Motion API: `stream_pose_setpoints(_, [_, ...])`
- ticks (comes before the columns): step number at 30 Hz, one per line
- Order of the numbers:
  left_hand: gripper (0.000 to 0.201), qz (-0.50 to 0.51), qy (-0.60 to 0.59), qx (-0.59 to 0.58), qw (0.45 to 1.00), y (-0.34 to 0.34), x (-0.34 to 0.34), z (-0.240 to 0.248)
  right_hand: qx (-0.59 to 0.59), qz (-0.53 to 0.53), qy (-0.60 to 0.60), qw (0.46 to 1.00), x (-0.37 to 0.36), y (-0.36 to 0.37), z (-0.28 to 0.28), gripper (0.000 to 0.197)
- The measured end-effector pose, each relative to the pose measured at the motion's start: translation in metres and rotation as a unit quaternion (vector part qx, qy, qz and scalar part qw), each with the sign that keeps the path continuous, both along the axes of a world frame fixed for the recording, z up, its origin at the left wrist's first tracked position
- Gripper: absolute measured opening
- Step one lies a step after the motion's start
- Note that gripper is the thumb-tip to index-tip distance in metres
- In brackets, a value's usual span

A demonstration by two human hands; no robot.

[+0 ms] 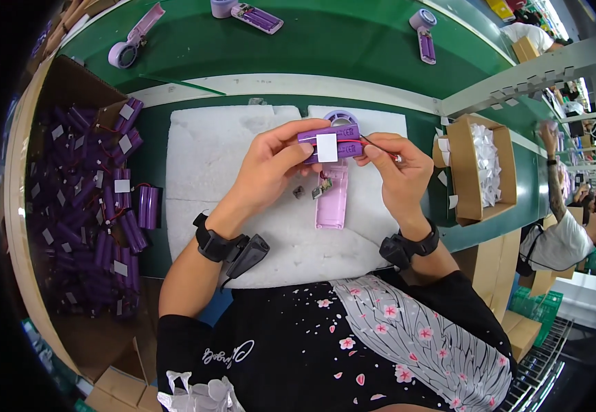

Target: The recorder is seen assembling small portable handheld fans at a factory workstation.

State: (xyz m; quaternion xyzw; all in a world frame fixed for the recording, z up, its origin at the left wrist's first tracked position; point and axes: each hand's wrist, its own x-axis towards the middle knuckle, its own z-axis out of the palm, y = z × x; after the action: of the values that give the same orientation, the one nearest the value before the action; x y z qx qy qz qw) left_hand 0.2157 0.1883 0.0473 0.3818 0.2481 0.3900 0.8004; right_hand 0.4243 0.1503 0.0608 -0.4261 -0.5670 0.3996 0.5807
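Note:
My left hand (pixel 270 161) is closed on a purple battery pack (pixel 348 149) of two cylindrical cells, with a white square sticker on it. At the pack's right end, my right hand (pixel 401 172) pinches its red and black wires (pixel 366 141), and a small connector shows by the fingers. Beneath the hands, an open pink handle shell (pixel 332 209) lies on a white foam mat (pixel 208 172). A small circuit board (pixel 322 187) rests at the shell's left edge. The lilac ring-shaped fan head (pixel 341 116) beyond is partly hidden by the pack. A small dark piece (pixel 298 192) lies beside the board.
At left stands a large cardboard box (pixel 92 75) heaped with purple battery packs. A smaller carton (pixel 509 168) of white pieces is at right. Several partly assembled handheld fans (pixel 260 18) lie on the green belt (pixel 339 55) behind a white rail. Another person (pixel 566 240) works at far right.

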Motion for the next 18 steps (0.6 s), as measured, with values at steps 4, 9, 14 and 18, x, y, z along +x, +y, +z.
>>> stream_pose_setpoints(4, [0.040, 0.008, 0.046, 0.006, 0.999, -0.004, 0.000, 0.004, -0.023, 0.045, 0.115, 0.992, 0.000, 0.002, -0.007, 0.014])
stream_pose_setpoints(9, [0.039, 0.030, 0.026, -0.026, 0.999, -0.008, 0.004, 0.010, -0.078, 0.078, 0.151, 0.982, 0.002, -0.001, -0.006, 0.017])
stream_pose_setpoints(14, [0.042, 0.034, 0.102, 0.061, 0.992, -0.018, 0.010, 0.021, -0.113, 0.041, 0.239, 0.963, -0.001, 0.002, -0.005, 0.017])
stream_pose_setpoints(18, [0.040, 0.082, 0.266, 0.356, 0.892, -0.013, 0.012, 0.022, -0.178, 0.020, 0.314, 0.932, 0.002, 0.006, -0.003, 0.020])
